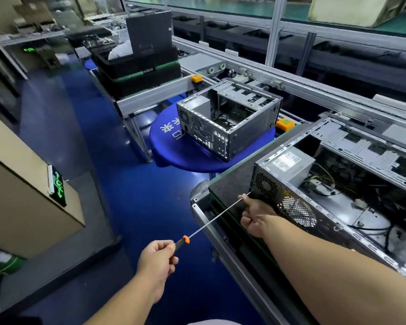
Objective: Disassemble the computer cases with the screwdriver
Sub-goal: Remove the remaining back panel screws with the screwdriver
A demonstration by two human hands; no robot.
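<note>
Nearest the lens, at about six o'clock, the left hand point(159, 259) is clenched around the orange-and-black handle of the screwdriver point(211, 222), fingers wrapped fully round it and the wrist cocked upward so the long steel shaft runs toward one o'clock. That far-back hold probably suits turning the tool from outside the surface edge while the tip reaches in.

Moving rightward, the right hand point(256, 215) sits near the shaft's far end, forefinger and thumb pinching the metal just short of the tip, the other fingers curled under. Its forearm crosses in from five o'clock. This looks like a guiding grip, steadying the tip against a screw at the rear corner of the near computer case point(333, 198), beside the round fan grille; the screw itself is too small to make out.

That case lies on its side with the side panel already off, along the surface point(230, 184) at three o'clock, so its rear panel faces the person. A second opened case point(227, 123) rests on a blue round stool point(185, 151) at twelve o'clock, well apart from both hands.
</note>
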